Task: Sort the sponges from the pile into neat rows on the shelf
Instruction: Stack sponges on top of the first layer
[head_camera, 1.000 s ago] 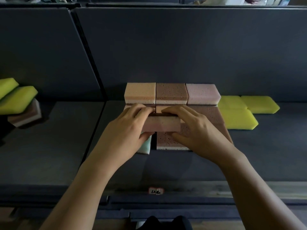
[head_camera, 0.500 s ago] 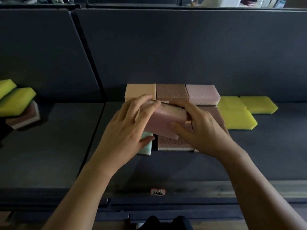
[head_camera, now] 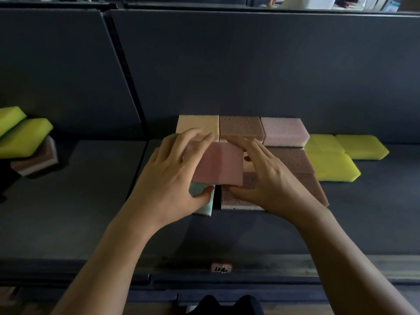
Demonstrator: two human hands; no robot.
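Both of my hands hold a pink sponge (head_camera: 219,164) flat above the sorted block at the middle of the dark shelf (head_camera: 250,230). My left hand (head_camera: 172,176) grips its left side, thumb under the near edge. My right hand (head_camera: 266,178) grips its right side. Behind it runs a back row: a peach sponge (head_camera: 195,123), a brown sponge (head_camera: 241,127) and a pale pink sponge (head_camera: 284,130). Under my hands lie a mint sponge (head_camera: 203,201) and more brown sponges (head_camera: 300,164), partly hidden.
Three yellow sponges (head_camera: 331,164) lie in a group to the right of the block. The pile at the far left holds yellow sponges (head_camera: 22,135) on a brown one (head_camera: 38,162). A dark back panel stands behind. A small label (head_camera: 221,268) sits on the shelf's front edge.
The pink sponge has been lifted from lying low in the block and turned, so its broad pink face now points up. Both hands rose slightly with it.
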